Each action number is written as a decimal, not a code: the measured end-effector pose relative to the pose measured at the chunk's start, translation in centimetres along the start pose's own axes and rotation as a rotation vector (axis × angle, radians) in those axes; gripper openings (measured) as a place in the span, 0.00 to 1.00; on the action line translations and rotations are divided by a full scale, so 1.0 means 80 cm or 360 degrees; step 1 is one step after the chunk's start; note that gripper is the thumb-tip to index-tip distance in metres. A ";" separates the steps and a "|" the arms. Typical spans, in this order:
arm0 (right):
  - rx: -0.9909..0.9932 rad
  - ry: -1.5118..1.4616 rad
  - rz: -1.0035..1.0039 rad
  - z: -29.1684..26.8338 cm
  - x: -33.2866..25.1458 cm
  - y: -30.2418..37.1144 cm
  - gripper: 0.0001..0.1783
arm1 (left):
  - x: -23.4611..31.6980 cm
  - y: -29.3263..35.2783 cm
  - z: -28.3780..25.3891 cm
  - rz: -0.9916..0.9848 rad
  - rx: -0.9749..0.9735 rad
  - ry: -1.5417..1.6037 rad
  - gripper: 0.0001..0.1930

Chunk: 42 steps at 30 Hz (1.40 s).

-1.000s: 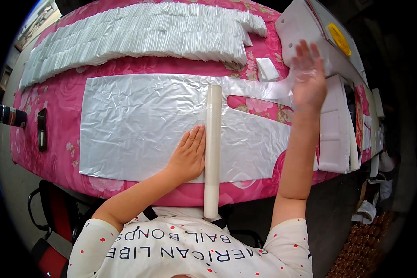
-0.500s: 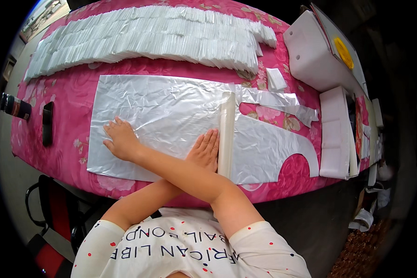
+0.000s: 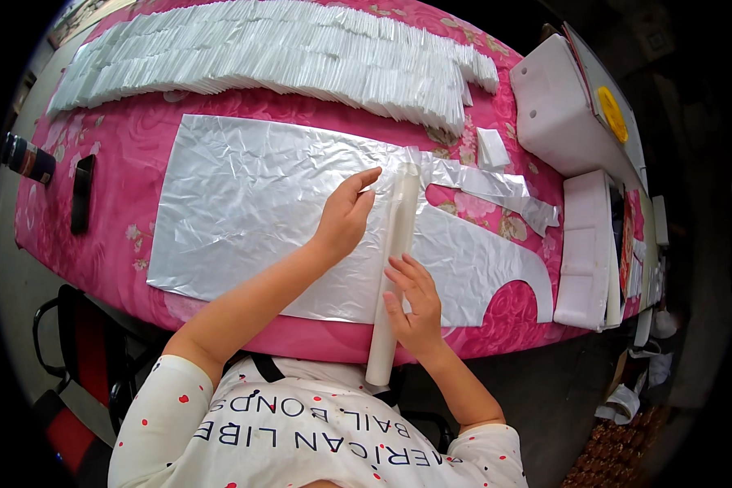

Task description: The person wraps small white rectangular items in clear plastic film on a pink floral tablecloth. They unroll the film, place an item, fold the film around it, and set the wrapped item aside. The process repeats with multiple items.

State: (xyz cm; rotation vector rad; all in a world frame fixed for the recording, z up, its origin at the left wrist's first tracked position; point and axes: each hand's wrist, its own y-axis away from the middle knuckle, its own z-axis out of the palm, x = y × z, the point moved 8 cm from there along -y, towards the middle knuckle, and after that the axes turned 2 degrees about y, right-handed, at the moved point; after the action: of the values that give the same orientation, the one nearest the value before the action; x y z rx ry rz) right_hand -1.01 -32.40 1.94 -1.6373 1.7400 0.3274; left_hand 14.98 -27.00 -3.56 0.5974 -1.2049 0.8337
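Observation:
A thin silvery-white plastic apron (image 3: 252,211) lies spread and creased on the table, its cut-out curves and straps toward the right. Across it rests a long whitish tube (image 3: 400,236), its near end sticking out past the table's front edge. My left hand (image 3: 346,215) is raised left of the tube, fingers stretched out and pointing toward its far part. To the right of the tube's nearer half is my right hand (image 3: 417,307), fingers apart, with the fingertips at the tube; whether they touch it I cannot tell.
Long rows of folded white packets (image 3: 260,57) line the table's far side, with one folded piece (image 3: 492,150) apart. White foam boxes (image 3: 586,244) stand at the right. A phone (image 3: 82,195) and a dark bottle (image 3: 28,158) are at the left, and a chair (image 3: 89,350) is below.
My crossed arms have come apart. The right hand has left the apron's left part and moved right of the tube; the left hand has lifted off the plastic beside the tube.

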 end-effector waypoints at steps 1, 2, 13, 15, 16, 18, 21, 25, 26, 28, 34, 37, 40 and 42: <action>0.0008 0.0036 0.0076 -0.005 0.015 0.010 0.19 | -0.012 -0.015 0.005 -0.0165 0.0026 0.0230 0.19; 0.0010 0.0047 0.0085 -0.008 0.023 0.018 0.19 | -0.022 -0.026 0.009 -0.0301 0.0091 0.0351 0.21; -0.0445 0.0296 -0.0246 0.002 0.049 0.013 0.28 | -0.062 -0.045 0.012 -0.0917 0.0277 0.0770 0.30; -0.0537 0.0333 -0.0299 0.011 0.042 0.003 0.30 | -0.045 -0.037 -0.009 -0.0809 0.0308 0.0621 0.28; -0.0579 0.0350 -0.0320 0.017 0.039 -0.002 0.30 | -0.033 -0.028 -0.021 -0.0749 0.0287 0.0559 0.28; -0.0563 0.0356 -0.0449 0.042 0.022 -0.018 0.30 | -0.018 -0.009 -0.054 -0.0656 0.0253 0.0450 0.26; -0.0696 0.0304 -0.0717 0.104 -0.040 -0.041 0.30 | 0.005 0.029 -0.121 -0.0544 0.0274 0.0230 0.26; -0.0886 -0.0279 -0.0925 0.149 -0.122 -0.054 0.28 | 0.041 0.104 -0.210 -0.0435 0.0438 0.0126 0.25; -0.0843 -0.0396 -0.0901 0.144 -0.128 -0.064 0.27 | 0.048 0.126 -0.230 -0.0411 0.0495 0.0093 0.25; -0.0666 -0.0447 -0.0842 0.131 -0.123 -0.085 0.23 | 0.047 0.175 -0.273 -0.0384 0.0546 0.0034 0.25; -0.0678 0.0255 -0.0971 0.186 -0.099 -0.123 0.27 | 0.068 0.283 -0.289 -0.0326 0.0674 -0.0173 0.23; -0.0724 0.0240 -0.1102 0.240 -0.131 -0.134 0.29 | 0.080 0.299 -0.278 -0.0246 0.0662 -0.0454 0.19; -0.0721 0.0193 -0.1110 0.288 -0.165 -0.155 0.29 | 0.106 0.301 -0.255 -0.0073 0.0573 -0.1424 0.28; -0.0663 0.0164 -0.1068 0.316 -0.187 -0.167 0.28 | 0.116 0.298 -0.240 -0.0057 0.0617 -0.1965 0.34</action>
State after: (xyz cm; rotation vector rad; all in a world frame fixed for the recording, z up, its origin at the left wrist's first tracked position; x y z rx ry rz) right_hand 18.86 -7.35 -2.70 -2.4596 1.1305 0.2924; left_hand 7.43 3.94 -0.46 1.5750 -2.1280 0.6420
